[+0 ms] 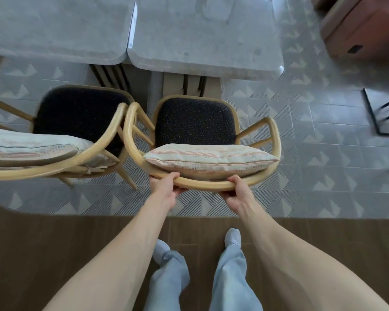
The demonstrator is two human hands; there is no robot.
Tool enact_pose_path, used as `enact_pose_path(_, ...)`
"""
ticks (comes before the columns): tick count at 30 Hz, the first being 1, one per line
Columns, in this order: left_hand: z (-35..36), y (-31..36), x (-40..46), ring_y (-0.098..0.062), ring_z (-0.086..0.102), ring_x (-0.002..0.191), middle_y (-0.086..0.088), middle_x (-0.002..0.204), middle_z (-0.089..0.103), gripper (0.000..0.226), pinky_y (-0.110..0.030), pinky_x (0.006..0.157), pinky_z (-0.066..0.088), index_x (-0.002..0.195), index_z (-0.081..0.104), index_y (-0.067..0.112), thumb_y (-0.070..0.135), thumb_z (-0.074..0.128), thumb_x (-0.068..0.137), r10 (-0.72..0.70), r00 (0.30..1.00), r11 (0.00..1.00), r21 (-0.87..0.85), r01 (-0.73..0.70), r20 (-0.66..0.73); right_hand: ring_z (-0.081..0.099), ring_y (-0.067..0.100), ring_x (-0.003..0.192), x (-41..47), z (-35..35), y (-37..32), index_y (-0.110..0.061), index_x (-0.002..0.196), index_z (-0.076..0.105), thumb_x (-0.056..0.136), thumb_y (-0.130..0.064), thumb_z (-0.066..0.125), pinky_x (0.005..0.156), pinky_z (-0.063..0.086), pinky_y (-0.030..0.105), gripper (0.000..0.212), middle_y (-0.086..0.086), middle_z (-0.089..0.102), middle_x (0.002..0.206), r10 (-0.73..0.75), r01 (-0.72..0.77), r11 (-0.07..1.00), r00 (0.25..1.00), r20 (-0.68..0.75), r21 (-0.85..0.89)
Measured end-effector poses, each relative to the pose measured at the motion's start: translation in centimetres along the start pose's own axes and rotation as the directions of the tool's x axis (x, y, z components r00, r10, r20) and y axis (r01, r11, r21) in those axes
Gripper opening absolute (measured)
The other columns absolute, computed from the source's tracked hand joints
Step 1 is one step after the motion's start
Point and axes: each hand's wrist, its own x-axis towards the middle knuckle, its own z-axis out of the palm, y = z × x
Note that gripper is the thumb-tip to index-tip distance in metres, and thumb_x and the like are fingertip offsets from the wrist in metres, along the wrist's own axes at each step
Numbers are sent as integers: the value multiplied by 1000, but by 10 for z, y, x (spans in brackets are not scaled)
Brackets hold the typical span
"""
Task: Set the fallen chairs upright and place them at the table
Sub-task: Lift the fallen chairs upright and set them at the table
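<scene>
From the head camera, looking down past the person's own legs: both chairs are on their feet. The right-hand chair [195,122] stands upright facing the grey table [207,37], its dark seat just short of the table edge and a striped cushion [209,161] propped against the curved back rail. The left hand [166,187] and the right hand [237,190] each grip that back rail from behind, fingers wrapped round the wood — so this chair is held, not yet let go.

Beside it, the left-hand chair [76,115] is also upright with its own cushion, its armrest almost touching its neighbour's, and it sits at the adjoining table slab [54,30].

My reading is that the righting is done for these two and what remains is small — perhaps a nudge forward to tuck the held chair closer in, then letting go. Whether other chairs lie fallen elsewhere in the room, this view can't tell me.
</scene>
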Motion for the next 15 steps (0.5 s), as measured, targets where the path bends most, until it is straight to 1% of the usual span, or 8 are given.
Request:
enact_pose_path(3, -1, 1, -7, -35, 66, 103, -25, 124, 62, 42, -53, 73, 60, 129, 47, -2, -6, 64, 90, -4, 998, 999, 46, 7, -57, 67, 41, 95, -4, -3, 1, -1, 135, 47, 94, -3, 62, 69, 59, 57, 44, 25, 66, 109, -13, 12, 998, 1000, -12, -66)
enact_pose_path(5, -1, 3, -14, -31, 66, 97, -23, 122, 64, 32, -48, 86, 59, 120, 50, -1, 2, 64, 91, 31, 988, 990, 144, -9, -149, 66, 42, 100, -10, 0, 0, -1, 134, 46, 96, -8, 64, 74, 57, 60, 43, 25, 65, 112, -18, 17, 994, 1000, -9, -106)
enact_pose_path(7, 0, 11, -24, -31, 65, 103, -19, 126, 61, 32, -43, 85, 58, 118, 51, 2, 10, 63, 90, 151, 951, 953, 296, -67, -269, 63, 40, 108, -21, 2, -1, -4, 136, 47, 97, -14, 66, 85, 56, 62, 44, 21, 63, 119, -60, 49, 981, 997, -50, -186)
enact_pose_path(9, 3, 25, -37, -29, 61, 110, -14, 131, 57, 38, -35, 80, 54, 126, 56, 4, 16, 63, 91, 343, 895, 869, 457, -188, -284, 61, 31, 104, -38, 3, -5, -5, 138, 49, 97, -19, 65, 87, 57, 50, 46, 12, 62, 116, -165, 102, 931, 974, -154, -349)
enact_pose_path(11, 13, 38, -58, -23, 59, 107, -8, 129, 60, 36, -29, 79, 51, 126, 63, 11, 21, 61, 91, 513, 845, 741, 575, -346, -152, 62, 29, 106, -60, 2, -16, -5, 139, 52, 96, -20, 61, 85, 54, 41, 47, 11, 65, 119, -339, 193, 841, 916, -215, -505)
enact_pose_path(12, 22, 44, -71, -21, 59, 107, -5, 125, 62, 33, -30, 85, 50, 123, 65, 15, 23, 60, 91, 555, 830, 686, 593, -420, -55, 63, 30, 112, -76, 3, -25, -6, 139, 53, 96, -21, 59, 92, 53, 40, 46, 11, 65, 125, -401, 238, 811, 891, -211, -535)
enact_pose_path(13, 32, 50, -86, -21, 60, 109, -1, 120, 64, 28, -32, 91, 50, 117, 68, 17, 24, 59, 91, 579, 814, 645, 588, -488, 41, 61, 29, 117, -89, 4, -35, -8, 139, 54, 96, -21, 57, 99, 51, 41, 45, 10, 64, 130, -449, 284, 790, 872, -196, -543)
enact_pose_path(15, 55, 53, -122, -20, 62, 107, 2, 105, 67, 16, -39, 97, 52, 100, 70, 22, 21, 55, 95, 523, 801, 608, 532, -590, 292, 59, 26, 123, -127, -1, -59, -11, 141, 55, 97, -21, 56, 108, 47, 44, 44, 6, 62, 136, -507, 389, 761, 856, -103, -520)
